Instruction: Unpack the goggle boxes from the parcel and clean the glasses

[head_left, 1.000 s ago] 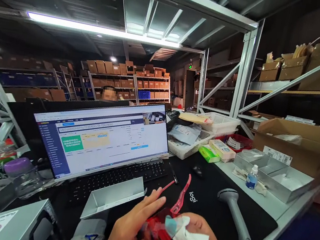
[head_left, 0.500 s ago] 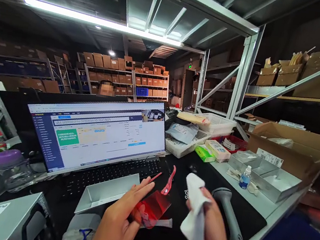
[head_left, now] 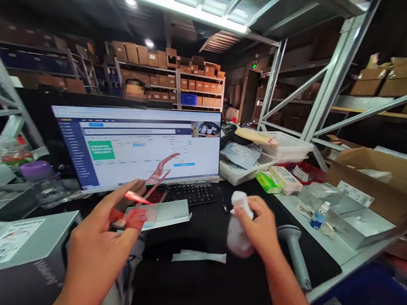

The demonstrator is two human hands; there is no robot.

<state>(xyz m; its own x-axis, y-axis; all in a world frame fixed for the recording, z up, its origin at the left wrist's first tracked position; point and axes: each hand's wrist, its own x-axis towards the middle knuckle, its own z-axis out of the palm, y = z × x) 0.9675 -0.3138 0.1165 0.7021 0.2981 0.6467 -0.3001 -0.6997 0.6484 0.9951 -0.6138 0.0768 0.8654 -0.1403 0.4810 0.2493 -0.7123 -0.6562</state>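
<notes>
My left hand (head_left: 97,247) is closed on a pair of red transparent glasses (head_left: 141,199), lifted in front of the monitor (head_left: 134,143) with one temple pointing up. My right hand (head_left: 255,226) is closed round a crumpled white cloth (head_left: 235,228), held above the black desk mat (head_left: 204,288). A small silver tray (head_left: 168,212) lies just beyond the glasses, in front of the black keyboard (head_left: 192,192). A clear plastic strip (head_left: 199,257) lies on the mat between my hands.
A grey barcode scanner (head_left: 294,253) lies right of my right hand. White baskets (head_left: 265,155), small boxes, metal trays (head_left: 348,218), a little bottle (head_left: 319,216) and an open cardboard box (head_left: 385,183) fill the right side. A grey box (head_left: 10,258) stands at the left. A person sits behind the monitor.
My left hand lifted the red glasses up and to the left, off the mat. My right hand pulled the cloth away from the lens and bunched it, moving forward.
</notes>
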